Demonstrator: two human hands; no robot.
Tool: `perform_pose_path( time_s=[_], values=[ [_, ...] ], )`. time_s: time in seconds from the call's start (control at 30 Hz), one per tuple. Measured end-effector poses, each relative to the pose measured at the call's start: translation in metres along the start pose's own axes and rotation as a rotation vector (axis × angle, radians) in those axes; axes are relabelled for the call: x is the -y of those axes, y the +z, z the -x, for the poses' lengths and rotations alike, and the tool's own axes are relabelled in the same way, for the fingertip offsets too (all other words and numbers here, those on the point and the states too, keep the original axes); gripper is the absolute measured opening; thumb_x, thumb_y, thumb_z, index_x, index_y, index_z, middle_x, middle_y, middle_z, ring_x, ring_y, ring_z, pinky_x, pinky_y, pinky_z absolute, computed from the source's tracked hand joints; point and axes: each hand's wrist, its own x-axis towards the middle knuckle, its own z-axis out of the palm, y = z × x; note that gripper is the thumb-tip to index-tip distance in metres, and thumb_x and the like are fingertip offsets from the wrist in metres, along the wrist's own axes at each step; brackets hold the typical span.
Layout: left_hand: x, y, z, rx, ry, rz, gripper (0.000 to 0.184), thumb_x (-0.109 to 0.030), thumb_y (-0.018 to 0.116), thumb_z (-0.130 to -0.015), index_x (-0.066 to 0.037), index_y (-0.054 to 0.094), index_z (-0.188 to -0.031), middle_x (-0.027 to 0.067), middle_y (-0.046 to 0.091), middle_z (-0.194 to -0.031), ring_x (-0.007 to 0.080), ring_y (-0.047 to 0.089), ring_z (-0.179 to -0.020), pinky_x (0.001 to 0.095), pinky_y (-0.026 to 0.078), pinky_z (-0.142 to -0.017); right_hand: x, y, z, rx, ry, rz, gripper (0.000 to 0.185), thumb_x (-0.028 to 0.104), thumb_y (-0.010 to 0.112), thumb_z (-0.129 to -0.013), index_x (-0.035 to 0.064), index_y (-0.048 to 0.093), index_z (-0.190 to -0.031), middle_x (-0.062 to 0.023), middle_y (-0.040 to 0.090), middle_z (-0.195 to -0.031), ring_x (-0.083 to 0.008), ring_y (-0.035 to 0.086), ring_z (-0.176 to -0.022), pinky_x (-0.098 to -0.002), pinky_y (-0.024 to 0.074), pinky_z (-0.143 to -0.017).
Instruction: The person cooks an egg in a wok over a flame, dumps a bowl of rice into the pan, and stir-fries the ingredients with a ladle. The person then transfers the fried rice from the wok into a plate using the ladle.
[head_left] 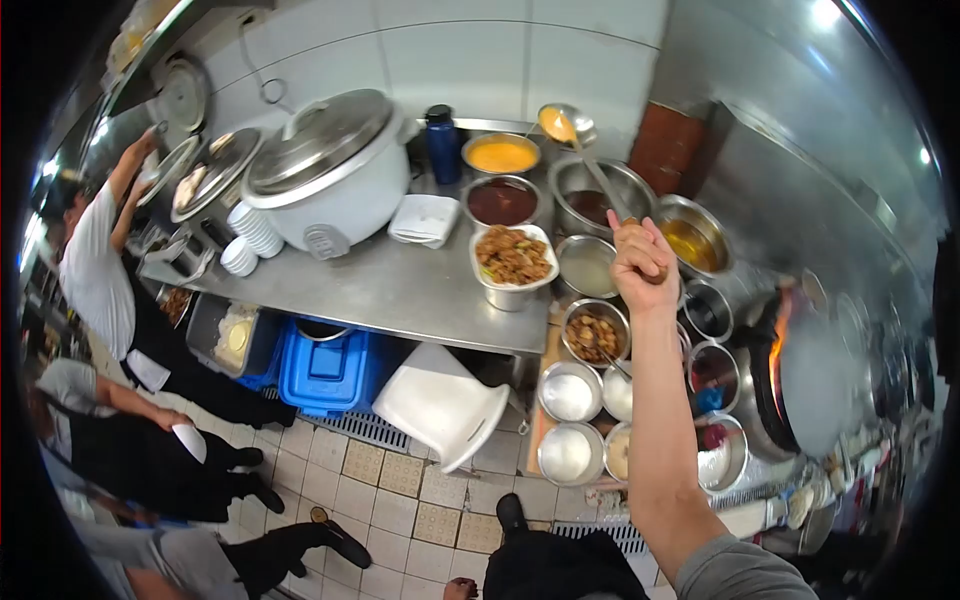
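Observation:
My right hand [643,262] is closed around the handle of a ladle [603,182], arm stretched forward. Yellow liquid like beaten egg lies in the ladle's bowl, which hangs tilted near the back wall. Just left of it stands a bowl of similar yellow liquid [502,153]. Under the ladle is a large steel bowl [585,208], with a bowl of yellow oil [693,236] to its right. A bowl of dark red sauce [502,203] sits in front of the yellow liquid. Low at the frame's bottom edge, my left hand [460,589] shows only partly, fingers curled.
A flaming wok [785,370] is at right. Several seasoning bowls [570,391] line the near counter beside a container of shredded food [513,256]. A rice cooker [330,170] stands left. Below are a white stool [441,405] and blue bin [322,372]. Co-workers [105,270] are at left.

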Motion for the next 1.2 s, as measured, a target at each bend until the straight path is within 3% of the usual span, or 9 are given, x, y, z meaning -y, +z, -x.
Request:
perform_pose_path(
  time_s=[0.13, 0.23, 0.33, 0.4, 0.5, 0.67, 0.87, 1.0, 1.2],
  values=[
    [0.012, -0.018, -0.035, 0.181, -0.446, -0.388, 0.027, -0.025, 0.060, -0.078, -0.006, 0.070, -0.094, 0.0191, 0.067, -0.092, 0.0317, 0.065, -0.088, 0.0349, 0.052, -0.079, 0.029, 0.038, 0.117, 0.020, -0.140, 0.157, 0.040, 0.018, 0.042, -0.095, -0.0108, 0.039, -0.123, -0.0048, 0.046, -0.069, -0.0081, 0.041, -0.040, -0.0226, 0.0307, -0.033],
    [0.003, -0.002, -0.036, 0.187, -0.098, -0.709, 0.026, -0.018, 0.058, -0.080, 0.000, 0.068, -0.096, 0.0206, 0.067, -0.091, 0.0323, 0.065, -0.086, 0.0367, 0.053, -0.077, 0.054, 0.064, 0.220, -0.077, -0.311, 0.429, 0.032, 0.020, 0.045, -0.094, -0.0041, 0.053, -0.115, -0.0006, 0.047, -0.069, -0.0058, 0.038, -0.040, -0.0209, 0.0291, -0.032],
    [-0.001, 0.017, -0.035, 0.541, 0.618, -1.186, 0.026, -0.015, 0.057, -0.081, 0.003, 0.065, -0.098, 0.0172, 0.067, -0.092, 0.0282, 0.066, -0.084, 0.0375, 0.053, -0.078, 0.074, 0.085, 0.316, -0.237, -0.507, 0.615, 0.016, 0.019, 0.046, -0.093, 0.0058, 0.055, -0.093, 0.0016, 0.049, -0.066, -0.0054, 0.039, -0.040, -0.0210, 0.0284, -0.032],
    [-0.008, 0.050, -0.010, 0.342, 0.088, -0.767, 0.024, -0.015, 0.056, -0.082, 0.004, 0.064, -0.095, 0.0154, 0.067, -0.089, 0.0260, 0.066, -0.080, 0.0386, 0.055, -0.073, 0.100, 0.089, 0.378, -0.320, -0.593, 0.635, 0.014, 0.019, 0.048, -0.093, 0.0071, 0.053, -0.087, 0.0017, 0.049, -0.065, -0.0054, 0.039, -0.040, -0.0210, 0.0284, -0.032],
    [0.013, 0.087, -0.007, 0.139, -0.228, -0.520, 0.023, -0.017, 0.055, -0.087, 0.002, 0.061, -0.097, 0.0135, 0.065, -0.077, 0.0224, 0.067, -0.066, 0.0337, 0.057, -0.053, 0.147, 0.092, 0.467, -0.491, -0.691, 0.657, 0.014, 0.017, 0.050, -0.091, 0.0090, 0.049, -0.080, 0.0022, 0.049, -0.064, -0.0054, 0.039, -0.040, -0.0213, 0.0281, -0.033],
    [0.058, 0.151, 0.013, 0.131, -0.064, -0.735, 0.020, -0.015, 0.056, -0.085, 0.000, 0.062, -0.095, 0.0090, 0.064, -0.076, 0.0189, 0.065, -0.065, 0.0326, 0.055, -0.054, 0.216, 0.101, 0.594, -0.754, -0.681, 0.706, 0.014, 0.015, 0.053, -0.086, 0.0109, 0.045, -0.074, 0.0024, 0.050, -0.062, -0.0060, 0.041, -0.041, -0.0211, 0.0266, -0.033],
    [0.073, 0.305, 0.035, 0.390, 0.061, -0.946, 0.022, -0.019, 0.059, -0.080, -0.002, 0.067, -0.092, 0.0073, 0.065, -0.078, 0.0141, 0.062, -0.067, 0.0298, 0.051, -0.058, 0.258, 0.122, 0.679, -0.890, -0.600, 0.837, 0.015, 0.015, 0.057, -0.085, 0.0105, 0.043, -0.080, -0.0009, 0.050, -0.062, -0.0067, 0.042, -0.041, -0.0210, 0.0268, -0.034],
    [0.076, 0.446, 0.082, 0.694, 0.441, -1.352, 0.030, -0.030, 0.059, -0.080, -0.005, 0.067, -0.093, 0.0136, 0.067, -0.086, 0.0273, 0.064, -0.085, 0.0367, 0.049, -0.075, 0.277, 0.135, 0.704, -0.936, -0.528, 0.960, 0.013, 0.014, 0.057, -0.085, 0.0102, 0.045, -0.087, -0.0025, 0.051, -0.064, -0.0094, 0.043, -0.044, -0.0227, 0.0226, -0.036],
    [0.145, 0.673, 0.117, 0.922, 0.954, -1.636, 0.053, -0.029, 0.060, -0.082, -0.003, 0.047, -0.126, 0.0198, 0.038, -0.139, 0.0356, 0.037, -0.128, 0.0475, 0.035, -0.101, 0.296, 0.149, 0.731, -1.087, -0.508, 1.413, 0.018, 0.009, 0.057, -0.083, 0.0071, 0.048, -0.097, -0.0028, 0.050, -0.060, -0.0100, 0.042, -0.035, -0.0264, 0.0265, -0.030]
  ],
)
